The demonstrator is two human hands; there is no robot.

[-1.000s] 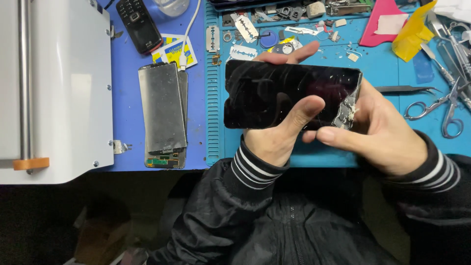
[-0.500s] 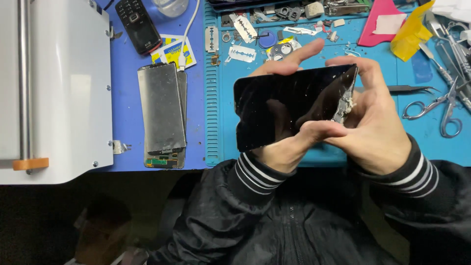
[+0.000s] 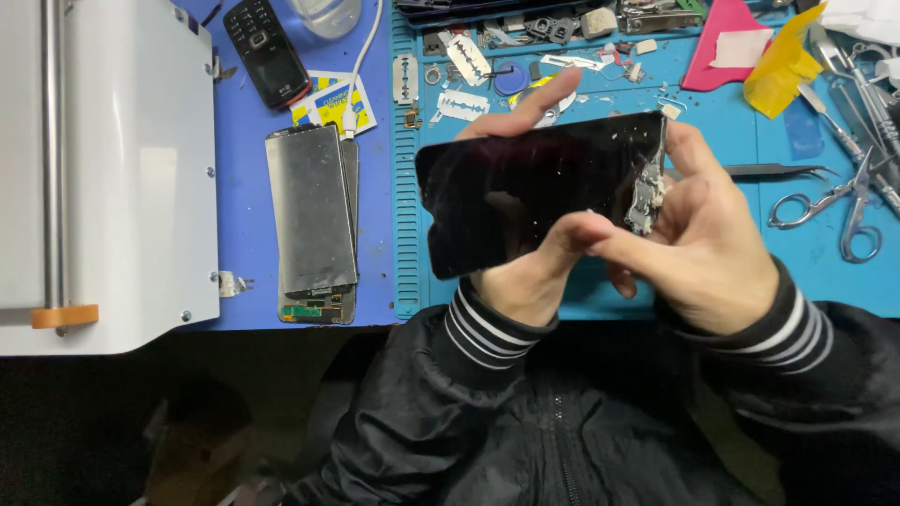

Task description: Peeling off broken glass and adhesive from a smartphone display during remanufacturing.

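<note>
Covering the bench, blue mat [image 3: 600, 300] bearing yellow-blue packet [image 3: 328, 101] beside metal panels [image 3: 312, 220]; left hand [image 3: 525, 272] and right hand [image 3: 698, 248] fingers pinching black screen [image 3: 530, 187].

Both hands are up off the bench with the black screen [image 3: 539, 192] between them, and that panel blocks the middle of the blue mat [image 3: 609, 295]. Beyond it the mat is crowded with razor blades [image 3: 464, 105] and small parts. To the right, tweezers [image 3: 773, 171] and scissors [image 3: 844, 211] lie in the way. Left of the mat, a stack of grey panels [image 3: 311, 220] takes the strip, and the white machine [image 3: 103, 169] walls off that side. Open mat shows just below the scissors, toward the near edge.
</note>
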